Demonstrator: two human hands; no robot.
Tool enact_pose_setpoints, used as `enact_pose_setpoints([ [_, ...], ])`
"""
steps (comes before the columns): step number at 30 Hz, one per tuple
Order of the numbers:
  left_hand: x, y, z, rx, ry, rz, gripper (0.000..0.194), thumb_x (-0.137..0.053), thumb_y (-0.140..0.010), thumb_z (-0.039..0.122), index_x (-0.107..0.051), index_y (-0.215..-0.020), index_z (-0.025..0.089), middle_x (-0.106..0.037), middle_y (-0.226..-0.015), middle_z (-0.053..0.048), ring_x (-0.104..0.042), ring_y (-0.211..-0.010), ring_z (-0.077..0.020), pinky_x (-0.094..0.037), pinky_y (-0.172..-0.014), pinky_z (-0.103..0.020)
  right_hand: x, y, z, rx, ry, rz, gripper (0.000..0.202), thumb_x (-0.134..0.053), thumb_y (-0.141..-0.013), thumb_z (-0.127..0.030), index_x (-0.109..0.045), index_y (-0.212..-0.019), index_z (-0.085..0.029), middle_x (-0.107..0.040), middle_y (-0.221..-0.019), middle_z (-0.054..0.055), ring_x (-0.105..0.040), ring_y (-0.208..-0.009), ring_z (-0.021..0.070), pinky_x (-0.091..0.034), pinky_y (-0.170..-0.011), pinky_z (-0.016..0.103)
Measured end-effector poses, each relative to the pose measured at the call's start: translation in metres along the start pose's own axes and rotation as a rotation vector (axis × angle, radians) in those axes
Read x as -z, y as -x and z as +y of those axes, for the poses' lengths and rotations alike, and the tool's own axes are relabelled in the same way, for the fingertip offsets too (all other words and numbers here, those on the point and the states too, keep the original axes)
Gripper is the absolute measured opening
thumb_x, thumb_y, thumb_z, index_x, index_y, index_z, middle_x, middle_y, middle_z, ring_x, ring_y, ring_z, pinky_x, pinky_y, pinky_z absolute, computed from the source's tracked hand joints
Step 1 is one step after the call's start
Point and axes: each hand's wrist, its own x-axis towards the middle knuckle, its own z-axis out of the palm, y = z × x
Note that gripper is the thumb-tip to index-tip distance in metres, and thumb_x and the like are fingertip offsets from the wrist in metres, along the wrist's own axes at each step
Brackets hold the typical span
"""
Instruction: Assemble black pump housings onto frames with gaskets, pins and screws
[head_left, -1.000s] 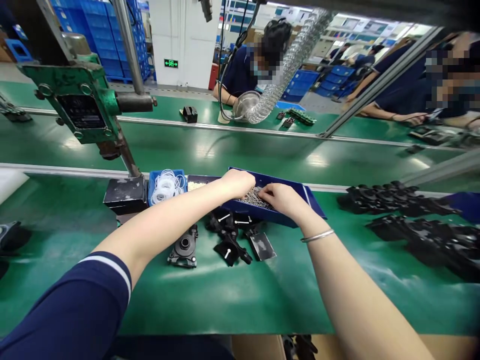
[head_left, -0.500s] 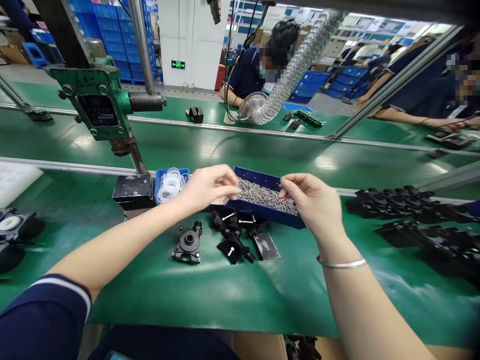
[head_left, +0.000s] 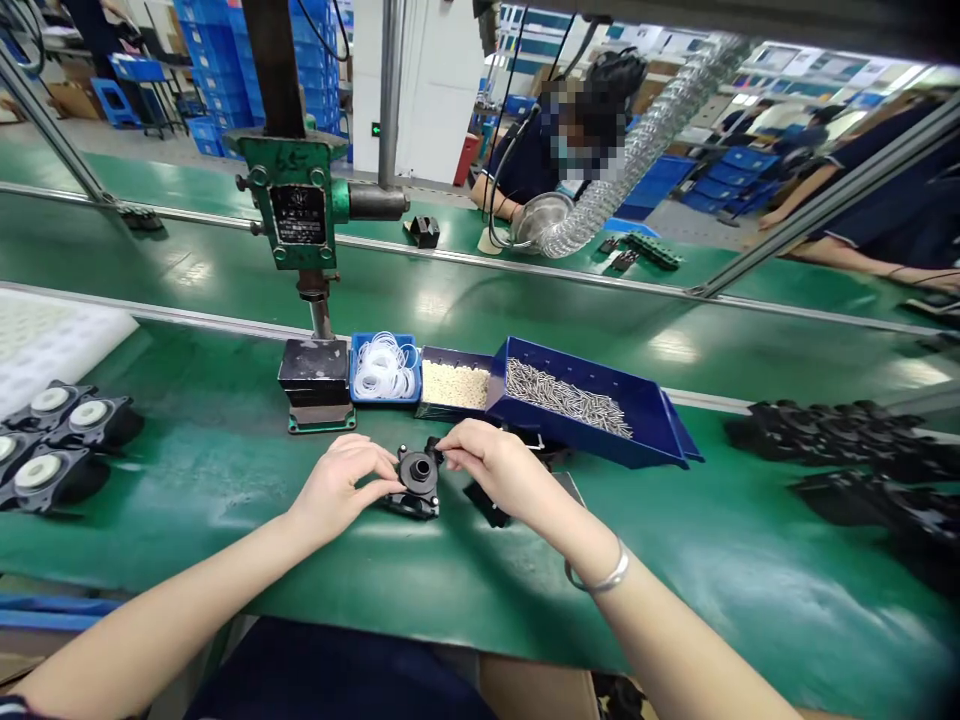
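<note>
A round-topped black plastic housing [head_left: 421, 470] with a raised central ring and a short side spout lies on the green bench. My left hand [head_left: 346, 488] is at its left edge, with thumb and forefinger closed on the rim. Beside the spout, my right hand [head_left: 491, 462] has thumb and fingertips pinched together. Whether a small part sits in that pinch is hidden. Behind the hands, a dark blue bin [head_left: 645, 425] holds many short metal pins [head_left: 566, 395]. More black parts [head_left: 487, 503] lie partly covered under my right hand.
A green hand press [head_left: 300, 205] stands behind on the left, above its black base block [head_left: 315, 372]. Near it are a blue box of white rings [head_left: 384, 367] and a box of cream pieces [head_left: 455, 384]. Black assemblies occupy the left [head_left: 67, 440] and right [head_left: 862, 440]. A co-worker [head_left: 540, 150] sits opposite.
Both hands have come down from the pin bin to the black housing, reaching its left edge and its spout. The camera view has swung left.
</note>
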Motion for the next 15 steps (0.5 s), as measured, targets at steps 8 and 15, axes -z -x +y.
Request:
enact_pose_setpoints([
  [8, 0.002, -0.001, -0.009, -0.215, -0.151, -0.05, 0.013, -0.062, -0.097, 0.026, -0.064, -0.086, 0.021, -0.076, -0.089, 0.001, -0.072, -0.09, -0.0144, -0.04, -0.103, -0.04, -0.007, -0.002, -0.006, -0.01, 0.169, -0.04, 0.02, -0.055, -0.095, -0.007, -0.064, -0.11, -0.016, -0.072, -0.098, 0.008, -0.071, -0.088, 0.0211, -0.06, -0.078, 0.035],
  [15, 0.003, 0.001, -0.011, -0.33, -0.222, -0.049, 0.006, -0.061, -0.098, 0.022, -0.063, -0.092, 0.02, -0.074, -0.092, -0.002, -0.07, -0.092, -0.0148, -0.04, -0.106, -0.04, -0.012, 0.003, -0.012, 0.053, 0.311, -0.113, 0.021, -0.049, -0.099, -0.008, -0.06, -0.116, -0.014, -0.065, -0.101, 0.01, -0.068, -0.083, 0.0212, -0.06, -0.073, 0.035],
])
